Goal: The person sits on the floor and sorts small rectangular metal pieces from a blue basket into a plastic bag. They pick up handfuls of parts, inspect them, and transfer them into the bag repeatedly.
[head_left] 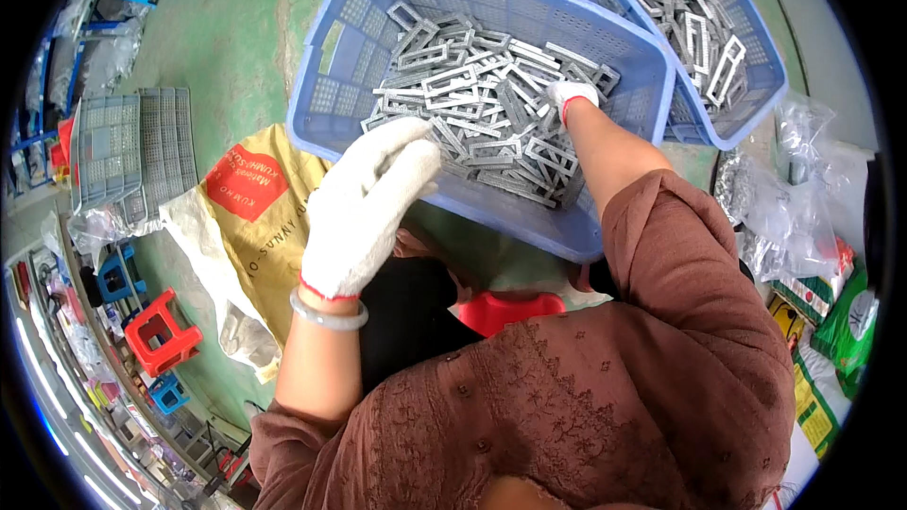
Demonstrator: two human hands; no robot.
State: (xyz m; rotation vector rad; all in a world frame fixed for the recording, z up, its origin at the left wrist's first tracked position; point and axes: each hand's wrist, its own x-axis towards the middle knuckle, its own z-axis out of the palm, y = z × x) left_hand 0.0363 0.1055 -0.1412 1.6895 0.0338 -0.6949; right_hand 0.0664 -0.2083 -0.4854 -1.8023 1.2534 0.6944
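A blue plastic basket (642, 113) in front of me holds a heap of grey metal rectangular frames (453, 82), each with a long slot. My right hand (573, 93), in a white knitted glove with a red cuff, reaches into the basket's right part and is at the frames. Its fingers are mostly hidden, so what they grip cannot be seen. Over the basket's near left rim is my left hand (364, 208), gloved the same way. Its fingers are extended with the thumb apart, and nothing shows in it. A pale bangle (328, 314) circles my left wrist.
A second blue basket (704, 123) of similar frames touches the first at far right. A yellow sack (274, 227) lies left, near a grey crate (106, 151) and a red stool (162, 332). Clear plastic bags (803, 217) lie right. Another red seat (510, 312) is below the basket.
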